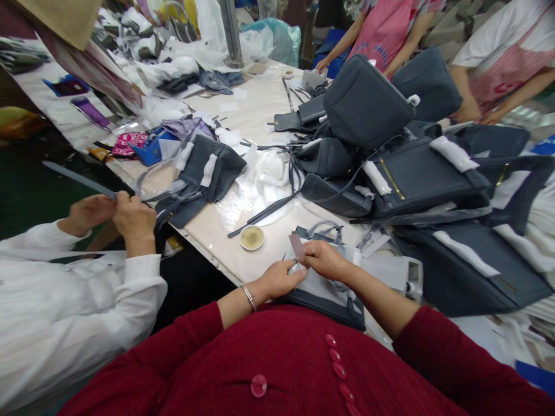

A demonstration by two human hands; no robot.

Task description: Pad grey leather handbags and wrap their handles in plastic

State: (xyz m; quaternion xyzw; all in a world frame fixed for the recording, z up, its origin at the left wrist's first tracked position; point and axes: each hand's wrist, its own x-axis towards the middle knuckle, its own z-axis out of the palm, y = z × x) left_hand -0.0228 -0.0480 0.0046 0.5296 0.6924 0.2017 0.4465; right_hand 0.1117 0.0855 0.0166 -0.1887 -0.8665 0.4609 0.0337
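My right hand (324, 260) pinches a small mauve tag (296, 245) that stands up from its fingertips. My left hand (280, 279) is closed beside it, fingertips nearly meeting the right ones; a small pale, shiny item (296, 268) shows at its fingers, too blurred to name. Beneath both hands lies a dark blue-grey bag (333, 314), partly covered by clear plastic wrapping, with thin wrapped straps about it. Left of the hands, a small round dish (252, 237) holds something yellowish.
Dark bags with white-wrapped handles (433, 167) are heaped on the right. White wrapping (269, 176) and a loose strap (273, 209) lie ahead. At left, a co-worker's hands (125, 216) hold a grey strip near another bag (208, 173). Two aproned people stand across the table.
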